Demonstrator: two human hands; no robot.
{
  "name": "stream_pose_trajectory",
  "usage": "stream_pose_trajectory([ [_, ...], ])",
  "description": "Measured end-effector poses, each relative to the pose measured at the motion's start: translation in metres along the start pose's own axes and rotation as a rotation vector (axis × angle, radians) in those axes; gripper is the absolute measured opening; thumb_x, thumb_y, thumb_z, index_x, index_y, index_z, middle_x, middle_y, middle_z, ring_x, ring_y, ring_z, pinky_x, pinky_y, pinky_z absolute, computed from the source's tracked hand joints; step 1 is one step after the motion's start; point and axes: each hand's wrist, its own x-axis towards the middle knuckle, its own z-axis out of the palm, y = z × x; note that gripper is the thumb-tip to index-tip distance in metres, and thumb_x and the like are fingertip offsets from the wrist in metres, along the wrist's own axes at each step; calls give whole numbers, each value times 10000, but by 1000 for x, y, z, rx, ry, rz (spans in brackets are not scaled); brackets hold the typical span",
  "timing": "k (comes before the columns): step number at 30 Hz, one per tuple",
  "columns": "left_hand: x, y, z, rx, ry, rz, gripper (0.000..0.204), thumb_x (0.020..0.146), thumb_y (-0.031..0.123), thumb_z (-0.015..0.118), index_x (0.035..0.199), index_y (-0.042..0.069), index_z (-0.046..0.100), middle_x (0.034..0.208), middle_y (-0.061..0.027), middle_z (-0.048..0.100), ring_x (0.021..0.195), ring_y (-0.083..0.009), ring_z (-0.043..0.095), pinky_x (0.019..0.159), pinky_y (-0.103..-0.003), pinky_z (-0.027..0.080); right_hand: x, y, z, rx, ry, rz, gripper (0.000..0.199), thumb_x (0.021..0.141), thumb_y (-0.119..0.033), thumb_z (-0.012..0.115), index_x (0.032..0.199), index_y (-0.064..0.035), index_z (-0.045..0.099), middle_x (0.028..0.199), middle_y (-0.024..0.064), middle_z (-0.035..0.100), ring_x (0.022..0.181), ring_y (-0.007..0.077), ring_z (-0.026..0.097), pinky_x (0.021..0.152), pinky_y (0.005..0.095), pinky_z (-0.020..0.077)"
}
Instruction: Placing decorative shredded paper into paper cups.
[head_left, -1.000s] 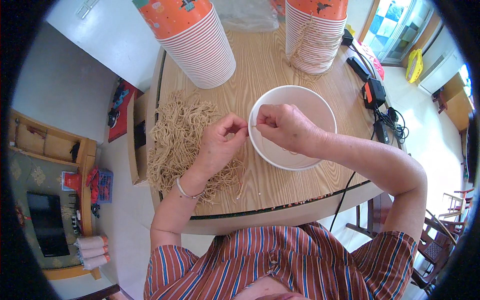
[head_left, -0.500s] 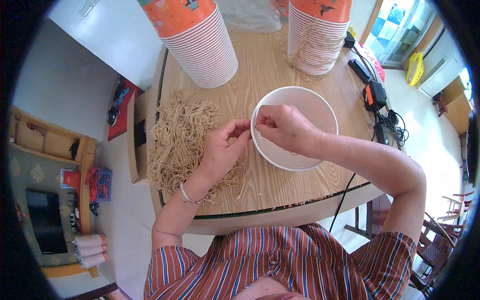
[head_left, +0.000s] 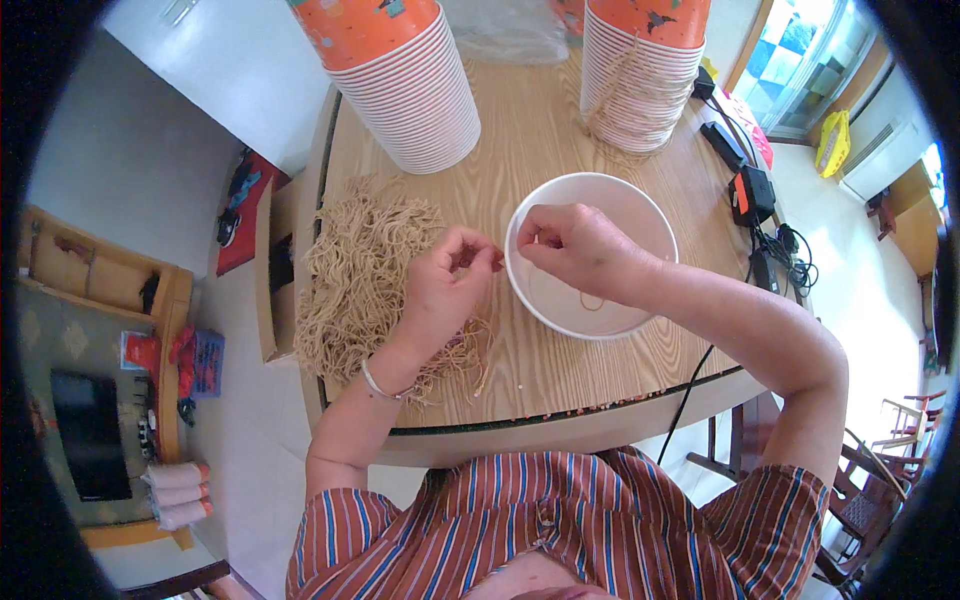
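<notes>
A white paper bucket stands on the wood-grain table with its open mouth up. Inside its mouth near the left rim, my right hand is closed in a pinch on a thin tan string; a small loop of the string shows below the hand. My left hand, with a bangle at the wrist, pinches thumb and finger together just outside that rim; what its fingertips hold is too small to make out. Beside it on the left lies a loose heap of tan strings.
Two tall stacks of white buckets with orange prints stand at the back, the left stack and the right stack, which has strings draped over it. Black adapters and cables lie along the right edge. A cardboard box stands left of the table.
My left hand has risen slightly, its thumb and finger closing together. My right hand has shifted a little right and up, and a string loop now shows inside the bucket.
</notes>
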Motion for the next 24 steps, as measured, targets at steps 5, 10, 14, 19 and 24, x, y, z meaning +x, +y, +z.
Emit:
stream_pose_trajectory([
  [5, 2, -5, -16, -231, 47, -77, 29, 956, 36, 563, 952, 13, 580, 936, -56, 674, 848, -106, 653, 797, -253, 537, -4, -5, -11, -46, -59, 54, 148, 893, -151, 630, 899, -3, 632, 679, 59, 610, 610, 121, 543, 586, 314, 460],
  [10, -2, 11, -29, -107, 71, 61, 40, 940, 3, 560, 973, 19, 576, 1004, -64, 668, 931, -128, 636, 855, -281, 516, -8, -11, -12, -43, -61, 18, 141, 909, -142, 617, 925, -2, 619, 697, 71, 610, 620, 126, 546, 596, 317, 461],
  [14, -1, 30, -32, 7, 40, 360, 83, 924, -25, 555, 984, 29, 573, 1075, -83, 659, 1040, -172, 611, 932, -317, 477, -11, -16, -10, -65, -42, -42, 134, 915, -136, 610, 936, -4, 606, 721, 97, 617, 637, 149, 570, 613, 324, 473],
  [19, 9, 46, -27, 131, -65, 491, 95, 912, 33, 590, 1005, 51, 581, 1029, -88, 681, 937, -211, 668, 832, -319, 520, -14, -17, -1, -100, -5, -120, 119, 911, -128, 612, 943, -14, 607, 741, 113, 628, 666, 184, 606, 638, 332, 491],
  [24, 18, 49, -27, 367, -143, 540, 69, 945, 77, 580, 1006, 46, 578, 971, -102, 665, 909, -239, 663, 790, -349, 522, -22, -26, 1, -124, 10, -165, 104, 906, -126, 580, 942, -29, 587, 833, 182, 657, 791, 377, 650, 700, 452, 511],
])
